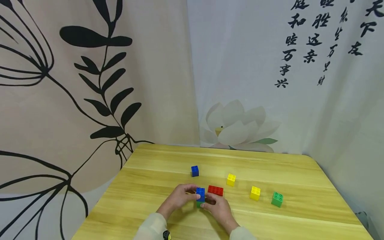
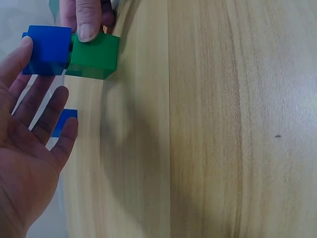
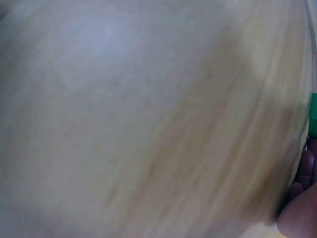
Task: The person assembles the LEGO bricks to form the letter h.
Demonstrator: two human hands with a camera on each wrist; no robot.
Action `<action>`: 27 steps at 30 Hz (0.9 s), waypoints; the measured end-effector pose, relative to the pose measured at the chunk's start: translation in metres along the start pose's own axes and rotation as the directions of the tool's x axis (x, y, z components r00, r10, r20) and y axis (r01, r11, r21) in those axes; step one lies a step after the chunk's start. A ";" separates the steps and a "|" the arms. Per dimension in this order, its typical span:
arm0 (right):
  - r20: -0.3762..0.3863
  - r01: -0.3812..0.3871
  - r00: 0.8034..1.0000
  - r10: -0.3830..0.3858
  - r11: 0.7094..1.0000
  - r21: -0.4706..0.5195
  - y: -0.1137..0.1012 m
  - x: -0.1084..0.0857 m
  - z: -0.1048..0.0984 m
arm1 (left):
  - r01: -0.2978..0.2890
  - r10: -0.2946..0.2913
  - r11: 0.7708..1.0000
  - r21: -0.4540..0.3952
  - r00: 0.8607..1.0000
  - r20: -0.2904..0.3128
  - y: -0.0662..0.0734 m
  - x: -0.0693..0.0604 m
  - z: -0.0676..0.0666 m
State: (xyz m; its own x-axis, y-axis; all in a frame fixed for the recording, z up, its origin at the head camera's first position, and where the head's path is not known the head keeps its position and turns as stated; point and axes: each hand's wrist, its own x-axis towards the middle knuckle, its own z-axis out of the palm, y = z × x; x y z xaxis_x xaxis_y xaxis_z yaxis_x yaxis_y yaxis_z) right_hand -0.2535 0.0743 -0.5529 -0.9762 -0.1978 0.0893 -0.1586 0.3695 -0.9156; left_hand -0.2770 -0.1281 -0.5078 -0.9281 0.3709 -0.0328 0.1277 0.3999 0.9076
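In the head view, a blue toy block [image 1: 200,192] is above a green toy block [image 1: 199,204]. My left hand [image 1: 179,198] pinches the blue one between thumb and fingers. The green one is pinched by my right hand [image 1: 220,209], whose thumb lies on its side. The left wrist view shows the blue block [image 2: 48,50] and green block [image 2: 95,57] aligned, with studs visible in a narrow gap between them; whether they are locked together I cannot tell. Just behind the right hand lies a red block [image 1: 215,190]. The right wrist view is blurred, with part of a green block [image 3: 313,115] at its edge.
Farther back on the wooden table [image 1: 168,158] sits another blue block [image 1: 195,171]. To the right stand a yellow block [image 1: 231,180], a second yellow block [image 1: 255,193] and another green block [image 1: 277,199]. A printed curtain [image 1: 162,73] hangs behind the table.
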 end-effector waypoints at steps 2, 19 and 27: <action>0.001 -0.002 1.000 0.002 1.000 -0.008 0.000 0.000 0.000 | 0.000 0.000 1.000 0.005 1.000 0.006 0.000 0.001 0.000; 0.024 -0.012 1.000 0.012 1.000 0.010 0.002 0.003 0.000 | 0.032 -0.033 0.998 0.051 0.999 0.022 -0.001 -0.001 -0.002; 0.012 0.004 1.000 -0.004 1.000 0.014 -0.001 0.000 -0.002 | 0.010 -0.011 0.999 0.033 1.000 0.019 -0.009 -0.001 0.002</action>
State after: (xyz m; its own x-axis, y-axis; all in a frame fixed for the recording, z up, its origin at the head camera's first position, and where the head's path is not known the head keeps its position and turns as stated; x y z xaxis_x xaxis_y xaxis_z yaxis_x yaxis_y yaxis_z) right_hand -0.2540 0.0754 -0.5517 -0.9736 -0.2102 0.0883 -0.1604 0.3561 -0.9206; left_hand -0.2768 -0.1302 -0.5165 -0.9226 0.3823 -0.0507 0.1294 0.4309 0.8931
